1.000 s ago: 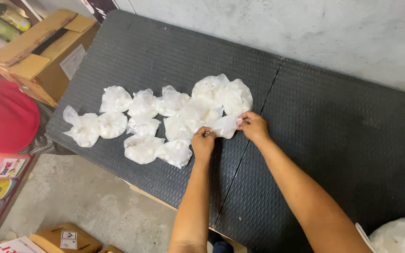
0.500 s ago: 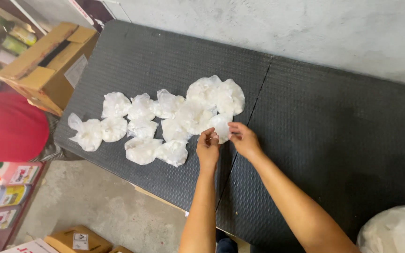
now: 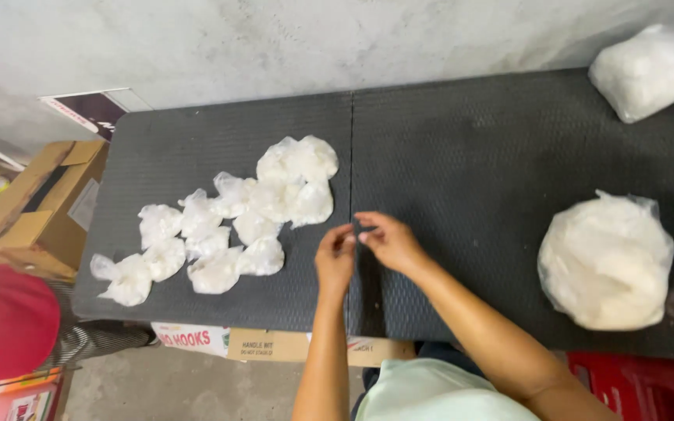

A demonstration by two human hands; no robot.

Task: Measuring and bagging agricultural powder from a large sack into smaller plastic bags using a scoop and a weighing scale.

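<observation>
- A cardboard box (image 3: 37, 210) stands on the floor off the left end of the table, its flaps open.
- A black table (image 3: 462, 156) with a dimpled top runs across the view, with a seam down its middle.
- A cluster of small white bags (image 3: 232, 218) lies on the left half of the table, the bags touching one another, some knotted at the top.
- The left hand (image 3: 335, 261) hovers just right of the cluster, near the seam, fingers bent and pinched toward the other hand.
- The right hand (image 3: 390, 240) meets it fingertip to fingertip; whether anything is pinched between them I cannot tell.
- A big round bag of white stuff (image 3: 606, 261) sits well to the right of the hands.
- Another large white bag (image 3: 653, 66) lies at the far right corner.
</observation>
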